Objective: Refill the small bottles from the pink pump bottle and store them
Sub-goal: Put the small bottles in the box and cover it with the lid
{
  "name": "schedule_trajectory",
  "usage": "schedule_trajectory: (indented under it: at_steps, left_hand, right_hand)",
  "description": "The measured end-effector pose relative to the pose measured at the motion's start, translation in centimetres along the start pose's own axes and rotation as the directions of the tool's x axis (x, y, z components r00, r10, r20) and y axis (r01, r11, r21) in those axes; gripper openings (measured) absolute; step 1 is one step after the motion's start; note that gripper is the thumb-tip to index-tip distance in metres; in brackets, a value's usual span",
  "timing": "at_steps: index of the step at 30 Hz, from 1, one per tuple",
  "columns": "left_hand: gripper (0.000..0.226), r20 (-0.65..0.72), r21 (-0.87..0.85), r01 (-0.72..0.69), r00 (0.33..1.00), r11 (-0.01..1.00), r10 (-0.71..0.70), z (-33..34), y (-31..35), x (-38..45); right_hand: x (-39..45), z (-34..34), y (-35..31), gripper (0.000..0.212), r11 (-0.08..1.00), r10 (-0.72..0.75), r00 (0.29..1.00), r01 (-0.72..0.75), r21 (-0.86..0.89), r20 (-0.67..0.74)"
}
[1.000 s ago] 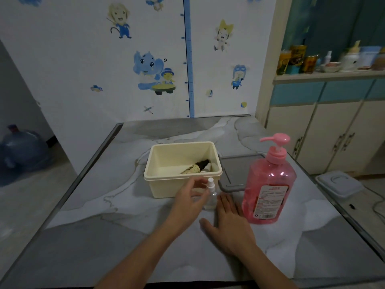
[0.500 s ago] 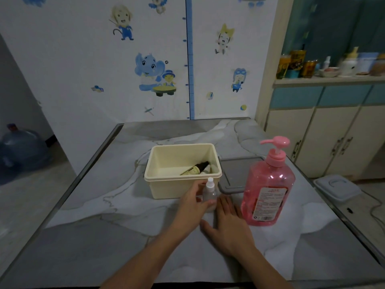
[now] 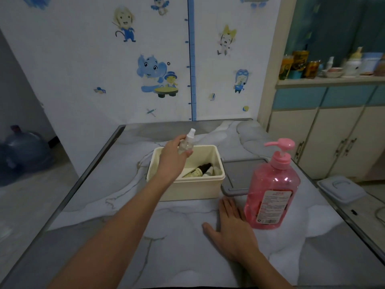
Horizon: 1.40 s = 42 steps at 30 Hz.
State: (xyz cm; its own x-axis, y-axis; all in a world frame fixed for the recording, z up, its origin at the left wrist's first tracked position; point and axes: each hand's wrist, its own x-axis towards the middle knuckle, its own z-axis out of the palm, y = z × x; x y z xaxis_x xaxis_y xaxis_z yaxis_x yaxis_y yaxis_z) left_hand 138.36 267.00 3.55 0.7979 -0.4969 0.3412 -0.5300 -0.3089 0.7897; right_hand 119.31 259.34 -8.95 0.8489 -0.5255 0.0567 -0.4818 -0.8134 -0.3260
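Right hand (image 3: pixel 233 230) lies flat with fingers extended on the marble table (image 3: pixel 166 257), pink pump bottle (image 3: pixel 271 188) just beside it at 1 o'clock, while left hand (image 3: pixel 174 157) at 11 o'clock grips a small clear spray bottle (image 3: pixel 186 141) above the cream bin (image 3: pixel 187 186) containing further small bottles (image 3: pixel 201 171).

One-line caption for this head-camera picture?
Left hand holds small spray bottle above cream bin; right hand rests flat.

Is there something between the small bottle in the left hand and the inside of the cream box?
Nothing visible. The left hand holds the small spray bottle above the open cream box; two bottles lie at its right side.
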Motion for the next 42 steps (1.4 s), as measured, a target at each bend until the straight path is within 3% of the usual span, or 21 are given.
schedule_trajectory:
  at_steps: [7,15,22,26,31,37,39,42]
  left_hand:
    - [0.048,0.173,0.313,0.115,0.969,0.943,-0.176,0.8,-3.5,2.9]
    - [0.040,0.339,0.556,0.110,0.875,0.824,-0.346,1.9,-4.3,3.7]
    - [0.046,0.371,0.601,0.137,0.825,0.788,-0.426,2.1,-4.6,4.1]
    - [0.067,0.375,0.623,0.119,0.822,0.773,-0.429,1.8,-4.5,4.3]
    - [0.080,0.365,0.598,0.092,0.854,0.796,-0.372,1.1,-3.7,4.6]
    - [0.055,0.187,0.423,0.038,0.974,0.905,-0.128,0.8,-1.1,2.8]
    - [0.047,0.121,0.310,-0.017,0.992,0.950,-0.022,1.1,0.5,2.0]
    - [0.038,0.077,0.098,-0.055,0.996,0.994,0.047,1.7,3.2,1.0]
  right_hand:
    - [-0.1,-0.2,-0.1,0.097,1.000,-0.006,1.000,0.006,0.002,0.009]
    - [0.0,0.2,0.2,0.098,1.000,0.006,1.000,-0.006,0.022,-0.003]
    - [0.0,0.0,0.0,0.098,1.000,0.006,1.000,-0.005,0.031,-0.013]
    - [0.0,0.1,-0.1,0.099,0.999,0.015,1.000,-0.014,0.046,-0.008]
    - [0.1,0.0,-0.1,0.100,0.997,0.030,0.999,-0.029,0.068,-0.012]
    - [-0.4,-0.7,-0.5,0.098,0.994,0.039,0.999,-0.041,0.102,0.021]
    - [-0.6,-1.3,-0.4,0.090,0.983,0.043,0.998,-0.049,0.178,0.034]
    - [-0.9,-3.2,-0.7,0.057,0.887,0.001,0.997,0.034,0.461,-0.076]
